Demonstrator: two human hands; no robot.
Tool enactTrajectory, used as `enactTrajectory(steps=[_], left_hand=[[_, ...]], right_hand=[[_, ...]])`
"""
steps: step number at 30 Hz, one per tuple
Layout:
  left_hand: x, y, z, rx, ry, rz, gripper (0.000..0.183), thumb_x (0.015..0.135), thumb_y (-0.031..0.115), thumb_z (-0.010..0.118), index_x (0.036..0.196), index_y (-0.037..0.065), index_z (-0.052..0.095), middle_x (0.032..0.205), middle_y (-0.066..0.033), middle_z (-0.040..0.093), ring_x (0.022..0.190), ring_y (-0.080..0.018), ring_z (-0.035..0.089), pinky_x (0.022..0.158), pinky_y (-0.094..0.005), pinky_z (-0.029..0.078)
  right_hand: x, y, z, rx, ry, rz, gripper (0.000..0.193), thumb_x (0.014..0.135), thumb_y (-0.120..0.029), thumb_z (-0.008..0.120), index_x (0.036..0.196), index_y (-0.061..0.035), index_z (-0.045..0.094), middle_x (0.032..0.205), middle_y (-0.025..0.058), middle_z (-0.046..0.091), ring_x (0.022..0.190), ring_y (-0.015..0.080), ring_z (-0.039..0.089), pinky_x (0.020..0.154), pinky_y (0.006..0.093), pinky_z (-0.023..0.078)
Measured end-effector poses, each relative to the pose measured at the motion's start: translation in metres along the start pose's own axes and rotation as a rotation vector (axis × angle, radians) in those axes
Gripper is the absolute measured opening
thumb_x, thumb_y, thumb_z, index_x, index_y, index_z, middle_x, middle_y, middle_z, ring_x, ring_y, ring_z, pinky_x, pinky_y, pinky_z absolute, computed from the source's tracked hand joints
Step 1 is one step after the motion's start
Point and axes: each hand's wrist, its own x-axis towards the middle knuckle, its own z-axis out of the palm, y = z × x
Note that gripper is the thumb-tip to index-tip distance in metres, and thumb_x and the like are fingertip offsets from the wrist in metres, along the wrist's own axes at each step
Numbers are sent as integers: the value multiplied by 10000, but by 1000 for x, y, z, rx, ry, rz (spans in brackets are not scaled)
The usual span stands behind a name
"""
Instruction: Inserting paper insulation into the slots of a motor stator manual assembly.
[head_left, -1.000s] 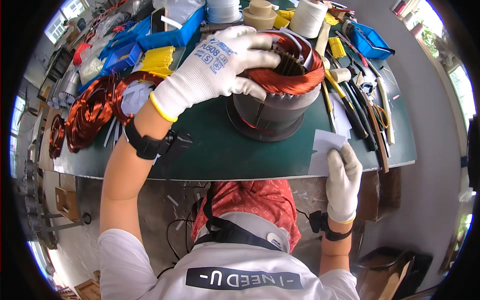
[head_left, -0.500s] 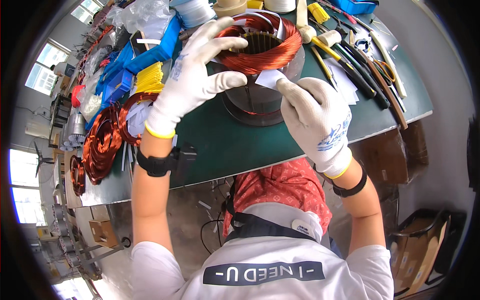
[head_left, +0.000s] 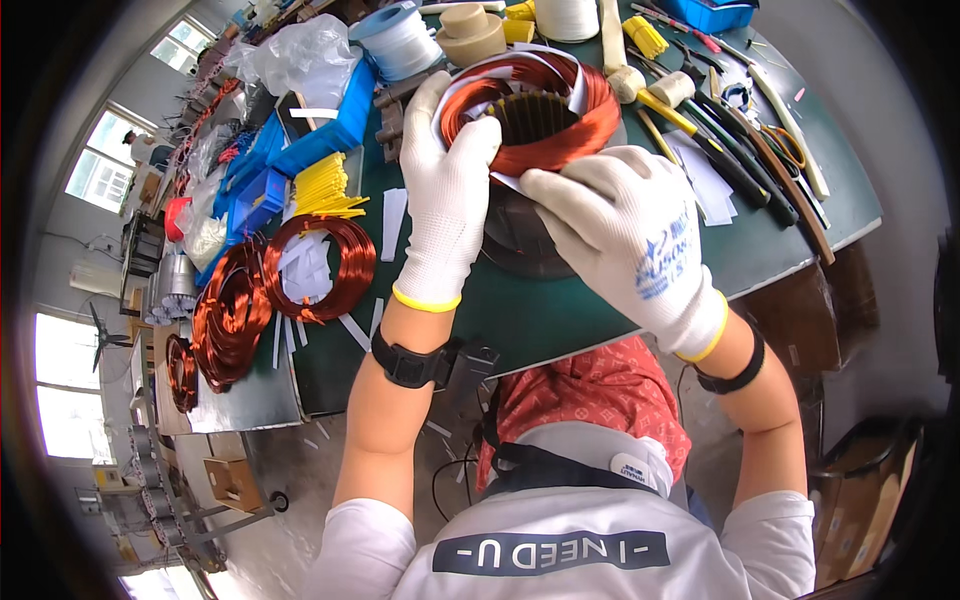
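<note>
Left hand (head_left: 445,185) moved onto copper coil (head_left: 585,125), left side.

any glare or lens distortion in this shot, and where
In the head view, the windows at far left are blown out to white; bright highlights streak the copper winding; the front edge of the green table bends instead of running straight; and black vignetting fills the corners of the head picture.
</note>
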Motion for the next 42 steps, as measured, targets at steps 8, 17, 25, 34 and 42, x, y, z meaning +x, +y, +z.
enactTrajectory(steps=[8, 17, 25, 34, 42], left_hand=[[54, -5, -30, -168, -482, -92, 615, 837, 144, 602, 1398, -28, 420, 1269, -122, 567, 1151, -162, 549, 993, -276, 431], [32, 23, -83, 390, -276, -127, 343, 976, 326, 568, 1072, 7, 653, 902, 16, 632, 810, -39, 541, 721, -205, 452], [69, 42, -66, 819, -386, -112, 300, 922, 236, 615, 1036, -33, 682, 889, -31, 676, 831, -96, 581, 776, -274, 481], [71, 36, -60, 786, -424, -144, 300, 924, 238, 614, 1037, -31, 684, 893, -17, 665, 811, -84, 570, 739, -251, 471], [68, 37, -80, 858, -457, -98, 298, 905, 226, 613, 997, -48, 685, 841, -75, 680, 786, -115, 586, 725, -283, 480]], right_hand=[[34, -12, -53, 418, -89, -2, 494, 694, -248, 819, 1101, -16, 663, 1039, 160, 638, 898, 328, 625, 792, 386, 500], [39, -115, -153, -104, -686, 112, 261, 701, -144, 720, 960, -148, 689, 919, 11, 632, 781, 159, 628, 655, 337, 513], [62, -81, -145, 58, -611, -114, 405, 646, -187, 695, 1051, -185, 717, 960, -35, 625, 810, 152, 615, 675, 315, 503], [31, -74, -159, 83, -248, 3, 283, 615, -220, 689, 846, -79, 608, 768, 48, 596, 598, 210, 536, 555, 380, 401], [60, 0, -104, 75, -580, 291, 167, 707, -70, 657, 868, -28, 671, 862, 161, 638, 828, 322, 623, 749, 367, 481]])
